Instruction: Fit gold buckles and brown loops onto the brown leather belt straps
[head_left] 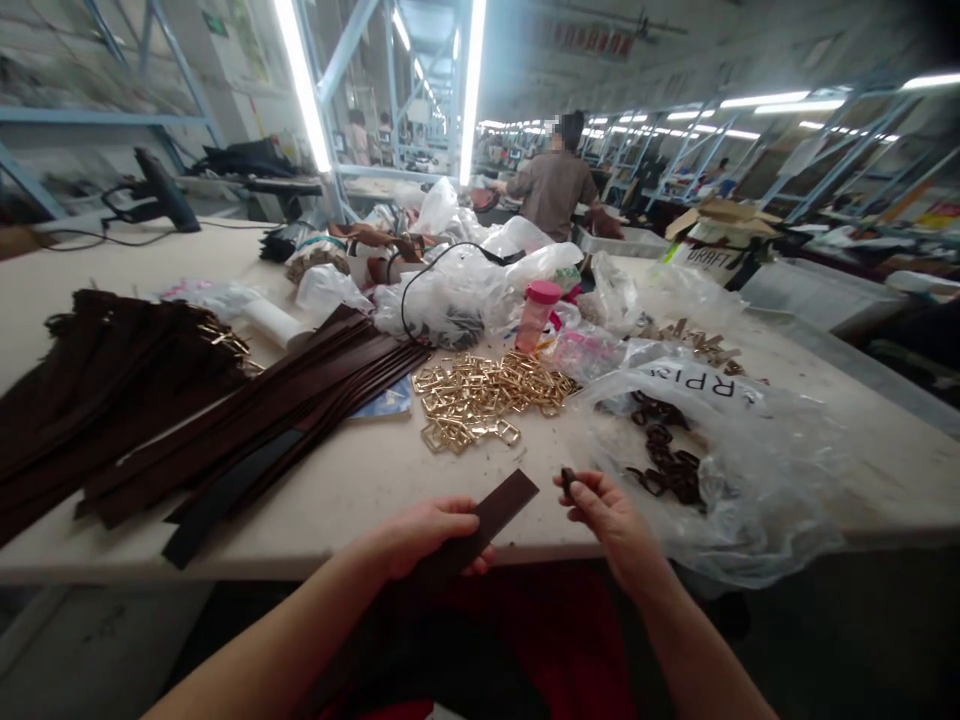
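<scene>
Near the table's front edge, my left hand (431, 535) is closed round a dark brown leather strap (504, 502), whose squared end points up and to the right. Between the thumb and fingers of my right hand (611, 515) is a small dark brown leather loop (568, 483), a short way right of the strap's end and apart from it. More such loops (667, 450) lie inside a clear plastic bag (780, 480) to the right. Beyond my hands is a heap of gold metal buckles (487, 392).
Stacked brown straps (277, 410) cover the left side, beside a bundle of straps with gold buckles (112, 370). Behind the buckles stand a pink-lidded jar (537, 318) and crumpled plastic bags (465, 280). A cardboard box (720, 235) and a person (556, 185) are farther back.
</scene>
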